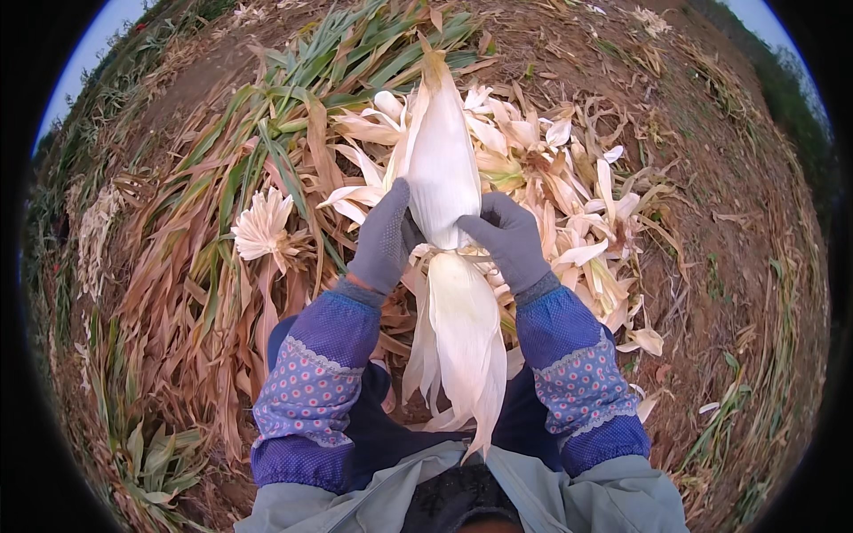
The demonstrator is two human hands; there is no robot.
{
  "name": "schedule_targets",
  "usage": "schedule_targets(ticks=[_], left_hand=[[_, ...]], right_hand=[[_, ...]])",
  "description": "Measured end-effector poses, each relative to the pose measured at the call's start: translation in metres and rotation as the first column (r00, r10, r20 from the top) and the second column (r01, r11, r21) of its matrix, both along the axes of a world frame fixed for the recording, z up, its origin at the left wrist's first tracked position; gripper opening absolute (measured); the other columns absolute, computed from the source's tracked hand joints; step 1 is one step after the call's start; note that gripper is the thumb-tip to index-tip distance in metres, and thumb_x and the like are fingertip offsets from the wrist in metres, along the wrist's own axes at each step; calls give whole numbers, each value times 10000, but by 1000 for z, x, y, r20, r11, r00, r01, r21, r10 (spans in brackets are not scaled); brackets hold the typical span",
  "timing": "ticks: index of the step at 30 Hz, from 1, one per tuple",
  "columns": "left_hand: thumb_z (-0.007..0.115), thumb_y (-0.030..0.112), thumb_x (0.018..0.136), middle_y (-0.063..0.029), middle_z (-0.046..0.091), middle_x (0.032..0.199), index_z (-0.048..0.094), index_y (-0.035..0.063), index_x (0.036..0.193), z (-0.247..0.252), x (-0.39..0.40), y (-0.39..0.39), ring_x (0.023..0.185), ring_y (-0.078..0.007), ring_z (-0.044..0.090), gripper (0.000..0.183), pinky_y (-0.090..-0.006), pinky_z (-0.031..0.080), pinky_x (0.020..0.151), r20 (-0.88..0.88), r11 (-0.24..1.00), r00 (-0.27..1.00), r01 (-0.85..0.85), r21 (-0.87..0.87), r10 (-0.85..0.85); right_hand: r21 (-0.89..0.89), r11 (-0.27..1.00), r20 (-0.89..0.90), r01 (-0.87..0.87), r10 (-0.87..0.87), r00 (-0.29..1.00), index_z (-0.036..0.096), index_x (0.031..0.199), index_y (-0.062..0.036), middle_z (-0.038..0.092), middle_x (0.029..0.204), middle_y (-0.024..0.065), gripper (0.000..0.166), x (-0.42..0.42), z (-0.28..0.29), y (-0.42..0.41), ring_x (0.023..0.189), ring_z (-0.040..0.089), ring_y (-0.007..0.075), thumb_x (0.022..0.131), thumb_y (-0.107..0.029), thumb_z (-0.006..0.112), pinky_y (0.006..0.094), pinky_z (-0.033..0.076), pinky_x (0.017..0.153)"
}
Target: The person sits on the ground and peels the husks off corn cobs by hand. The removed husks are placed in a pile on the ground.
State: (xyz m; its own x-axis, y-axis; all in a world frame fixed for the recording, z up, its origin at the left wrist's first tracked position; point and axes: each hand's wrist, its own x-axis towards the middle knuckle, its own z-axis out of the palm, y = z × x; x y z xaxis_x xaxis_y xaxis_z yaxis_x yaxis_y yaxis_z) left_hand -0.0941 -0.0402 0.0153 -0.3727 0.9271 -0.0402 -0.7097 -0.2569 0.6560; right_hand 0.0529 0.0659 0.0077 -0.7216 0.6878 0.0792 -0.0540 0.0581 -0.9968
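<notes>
A broad, pale corn husk (pixel 443 160) stands up before me, its browned tip pointing away from my body. My left hand (pixel 386 236), in a grey knit glove, grips the husk's lower left edge. At its lower right, the gloved thumb and fingers of my right hand (pixel 510 236) pinch the base. Below that base, more loose husk leaves (pixel 463 326) hang towards my lap, joined or pressed together near a narrow band. Whether a cob sits inside is hidden.
Beyond and right of my hands lies a heap of pale husks (pixel 580 220). Dry and green corn stalks (pixel 220 266) spread across the left, with a fanned husk bundle (pixel 263 225) on top. Bare brown soil (pixel 720 220) with plant litter extends to the right.
</notes>
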Motion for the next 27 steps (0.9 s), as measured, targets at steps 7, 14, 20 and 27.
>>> schedule_targets(ticks=[7,14,20,27], left_hand=[[650,134,794,-92,601,1045,502,-34,1196,3,9,-5,889,-130,585,460,-266,477,781,-537,961,816,77,-267,-215],[724,152,738,-45,646,885,652,-16,993,3,9,-7,765,-74,574,314,-224,477,722,-609,862,704,8,-507,-365],[726,171,737,-19,646,830,665,15,984,-20,10,0,758,-66,577,299,-217,474,678,-897,959,439,-231,-164,-47],[736,156,732,46,524,648,578,57,672,-4,15,0,593,-40,445,196,-202,374,536,-749,921,652,-209,-328,-118]], right_hand=[[-205,979,-149,16,-48,988,565,999,22,622,848,33,287,1,-3,6,749,576,96,756,-75,683,227,475,690],[-233,968,-119,-94,67,991,579,1032,25,638,910,58,330,7,13,1,826,596,114,743,-79,699,238,481,733],[105,983,-135,151,-137,981,598,1024,17,657,903,67,313,2,4,-2,800,608,102,748,-84,706,238,494,723],[212,945,-214,248,-203,956,567,1089,19,662,919,84,345,-1,14,-5,821,617,117,769,-56,671,256,493,760]])
